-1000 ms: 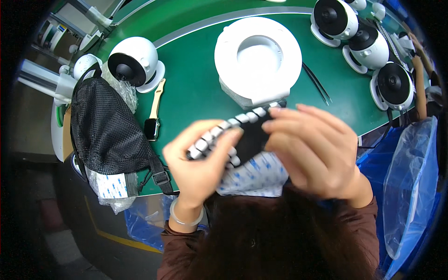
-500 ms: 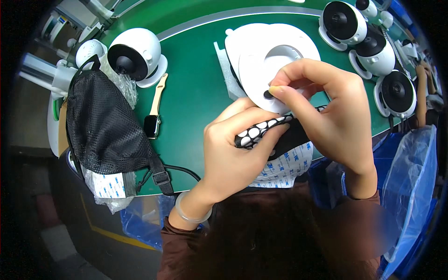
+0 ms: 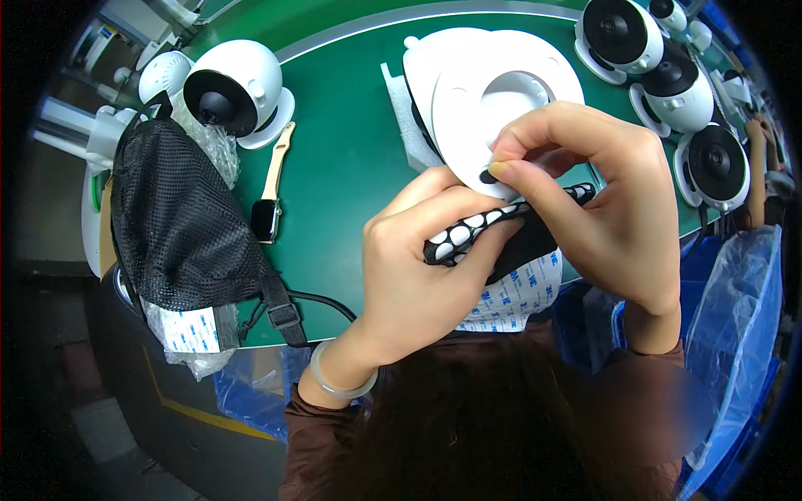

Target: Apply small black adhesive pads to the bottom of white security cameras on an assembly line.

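My left hand (image 3: pixel 418 267) is closed around a bent black sheet (image 3: pixel 520 250) with rows of round white holes along its edge, pinched between thumb and fingers. The same fingers reach under the near rim of a white plastic base plate (image 3: pixel 458 134) with a large round opening. My right hand (image 3: pixel 622 188) pinches a small round black pad (image 3: pixel 488 175) between thumb and forefinger, at the plate's near end. Whether the pad is fully pressed on the surface I cannot tell. More white plates (image 3: pixel 434 46) lie behind in a stack, beside a white foam piece (image 3: pixel 401 117).
White backing paper (image 3: pixel 522 301) with blue print lies at the table's front edge. A black mesh pouch (image 3: pixel 184 225), a watch (image 3: pixel 266 219) and a white camera (image 3: pixel 242 88) are at left. Several white cameras (image 3: pixel 710 167) stand at right, near a blue bin with clear lining (image 3: pixel 735 309).
The view has shifted slightly. Both hands keep their grips, and the black pad stays under my right thumb and forefinger at the plate's near end.
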A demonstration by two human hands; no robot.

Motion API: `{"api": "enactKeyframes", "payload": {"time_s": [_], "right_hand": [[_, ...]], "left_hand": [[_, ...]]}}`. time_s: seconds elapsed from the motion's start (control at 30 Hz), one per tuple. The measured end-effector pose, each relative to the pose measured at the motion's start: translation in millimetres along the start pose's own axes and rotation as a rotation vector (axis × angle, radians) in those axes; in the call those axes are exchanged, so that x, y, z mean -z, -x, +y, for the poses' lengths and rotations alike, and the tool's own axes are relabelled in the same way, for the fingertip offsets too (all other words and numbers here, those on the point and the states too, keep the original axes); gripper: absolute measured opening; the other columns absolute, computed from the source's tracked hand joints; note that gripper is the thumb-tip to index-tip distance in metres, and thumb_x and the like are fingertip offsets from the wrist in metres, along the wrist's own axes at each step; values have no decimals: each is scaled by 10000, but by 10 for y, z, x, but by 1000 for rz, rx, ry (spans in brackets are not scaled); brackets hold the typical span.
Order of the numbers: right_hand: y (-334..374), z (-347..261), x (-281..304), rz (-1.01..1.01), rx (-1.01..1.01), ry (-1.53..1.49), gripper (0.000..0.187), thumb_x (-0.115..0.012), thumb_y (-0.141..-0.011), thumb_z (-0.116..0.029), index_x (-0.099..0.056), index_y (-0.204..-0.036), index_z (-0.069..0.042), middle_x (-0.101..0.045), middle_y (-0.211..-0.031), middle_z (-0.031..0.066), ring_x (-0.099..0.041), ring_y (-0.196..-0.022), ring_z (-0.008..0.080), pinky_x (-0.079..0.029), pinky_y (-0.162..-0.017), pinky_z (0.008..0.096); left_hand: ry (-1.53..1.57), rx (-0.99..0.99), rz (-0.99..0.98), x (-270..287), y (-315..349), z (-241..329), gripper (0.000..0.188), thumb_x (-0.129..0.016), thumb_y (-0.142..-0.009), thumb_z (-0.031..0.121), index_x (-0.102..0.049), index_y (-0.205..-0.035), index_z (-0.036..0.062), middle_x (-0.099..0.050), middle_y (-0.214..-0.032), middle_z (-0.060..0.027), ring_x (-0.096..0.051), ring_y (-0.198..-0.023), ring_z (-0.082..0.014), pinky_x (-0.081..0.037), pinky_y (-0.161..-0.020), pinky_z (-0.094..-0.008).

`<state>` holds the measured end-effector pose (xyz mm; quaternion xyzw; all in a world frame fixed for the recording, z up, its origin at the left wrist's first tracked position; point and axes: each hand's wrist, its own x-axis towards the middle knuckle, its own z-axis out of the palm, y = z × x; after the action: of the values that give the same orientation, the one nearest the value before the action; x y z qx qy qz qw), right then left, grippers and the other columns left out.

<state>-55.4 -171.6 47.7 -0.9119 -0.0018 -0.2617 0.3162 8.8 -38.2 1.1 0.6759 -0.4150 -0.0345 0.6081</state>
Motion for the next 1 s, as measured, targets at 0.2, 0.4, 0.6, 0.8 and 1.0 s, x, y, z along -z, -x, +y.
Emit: {"api": "enactKeyframes", "payload": {"time_s": [0.2, 0.4, 0.6, 0.8, 1.0], "right_hand": [[26, -12, -69, 26, 49, 55, 74, -600, -685, 46, -573, -746, 15, -607, -739, 64, -578, -641, 113, -456, -592, 203], [147, -5, 38, 271, 117, -1, 176, -570, -717, 59, -576, -885, 9, -617, -858, 98, -590, -801, 159, -443, -618, 209], [381, 12, 90, 56, 143, -14, 216, -662, -591, 21, -627, -803, -5, -612, -835, 113, -585, -783, 235, -457, -674, 305], [448, 40, 42, 128, 200, 69, 190, -678, -590, 5, -631, -772, -22, -612, -804, 97, -600, -727, 228, -473, -623, 297], [485, 43, 62, 169, 247, 165, 201, -699, -589, -17, -640, -777, -56, -625, -813, 90, -610, -701, 202, -480, -606, 296]], "left_hand": [[-38, 54, -10, 21, 15, 41, 172, -654, -629, -41, -622, -792, 1, -592, -787, -93, -597, -670, -184, -452, -594, -241], [-170, 13, 25, 171, 130, 101, 159, -678, -593, -54, -633, -739, -11, -573, -1026, -181, -610, -774, -191, -461, -667, -256], [-17, 65, 42, 311, 278, 195, 163, -649, -591, -108, -621, -743, -54, -627, -879, -172, -617, -787, -199, -468, -689, -252], [2, 143, 80, 257, 264, 254, 151, -636, -609, -119, -618, -747, -59, -640, -751, -142, -616, -686, -163, -472, -638, -230], [14, 260, 82, 260, 250, 314, 146, -631, -611, -129, -618, -741, -65, -638, -750, -129, -597, -660, -137, -466, -619, -216]]}}
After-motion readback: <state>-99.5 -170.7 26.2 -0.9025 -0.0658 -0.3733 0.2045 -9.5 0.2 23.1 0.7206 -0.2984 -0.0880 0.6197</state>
